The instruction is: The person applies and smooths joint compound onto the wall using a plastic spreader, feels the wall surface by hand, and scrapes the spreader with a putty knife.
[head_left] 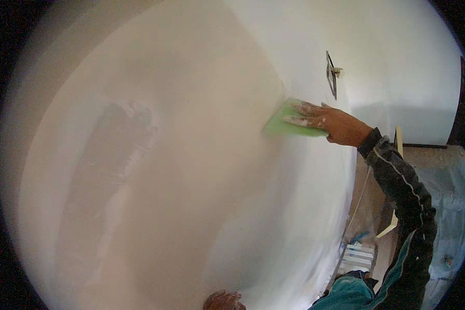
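My right hand (325, 122), dusted with white, presses a flat pale-green pad (279, 121) against the broad off-white wall (181, 155), its fingers over the pad's back. The wall surface shows a greyer, uneven patch (103, 150) on the left. At the bottom edge, what looks like my left hand (223, 302) is only partly in view near the wall, too cut off to show what its fingers hold.
A metal fitting (331, 75) sticks out on the upper right wall. Below and right are a dark door frame (462, 98), translucent sheeting (449, 217) on the floor, pale strips (398, 137), a cord (361, 191) and a white slatted object (356, 258).
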`<move>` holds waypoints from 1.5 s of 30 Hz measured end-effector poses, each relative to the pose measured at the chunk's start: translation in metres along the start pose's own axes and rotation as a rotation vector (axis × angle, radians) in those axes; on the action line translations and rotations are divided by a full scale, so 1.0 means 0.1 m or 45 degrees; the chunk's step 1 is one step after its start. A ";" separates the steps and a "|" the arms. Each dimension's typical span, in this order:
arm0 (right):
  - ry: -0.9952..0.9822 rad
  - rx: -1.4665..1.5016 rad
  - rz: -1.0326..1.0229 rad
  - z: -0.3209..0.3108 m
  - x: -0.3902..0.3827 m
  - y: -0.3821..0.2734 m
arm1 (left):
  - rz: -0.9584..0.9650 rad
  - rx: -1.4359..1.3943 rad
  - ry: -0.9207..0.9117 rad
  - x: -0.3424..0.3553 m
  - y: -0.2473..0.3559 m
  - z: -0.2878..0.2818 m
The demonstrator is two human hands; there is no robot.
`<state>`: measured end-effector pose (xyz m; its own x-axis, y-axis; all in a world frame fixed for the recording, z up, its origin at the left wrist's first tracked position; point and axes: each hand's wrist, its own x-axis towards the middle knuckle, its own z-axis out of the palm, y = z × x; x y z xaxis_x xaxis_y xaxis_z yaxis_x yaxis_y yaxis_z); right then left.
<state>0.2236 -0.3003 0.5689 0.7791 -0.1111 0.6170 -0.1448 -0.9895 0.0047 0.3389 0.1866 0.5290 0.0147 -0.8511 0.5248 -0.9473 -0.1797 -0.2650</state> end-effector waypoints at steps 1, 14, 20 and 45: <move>0.059 0.233 0.019 0.18 0.09 0.15 | 0.052 0.059 -0.010 0.09 -0.14 0.11; 0.688 -0.016 0.180 -0.28 2.02 0.02 | -0.010 0.068 0.025 0.42 -0.44 0.54; 0.815 -0.244 -0.096 -0.34 1.40 -0.59 | -0.032 0.098 0.074 0.57 -0.35 0.57; 0.677 -0.125 -0.053 -0.71 2.21 0.71 | -0.138 -0.012 -0.025 0.16 -0.32 0.54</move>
<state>0.3419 -0.3880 0.7617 0.3733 0.0156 0.9276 -0.1963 -0.9759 0.0954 0.3869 0.1521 0.5023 0.1231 -0.8364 0.5340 -0.9429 -0.2664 -0.1998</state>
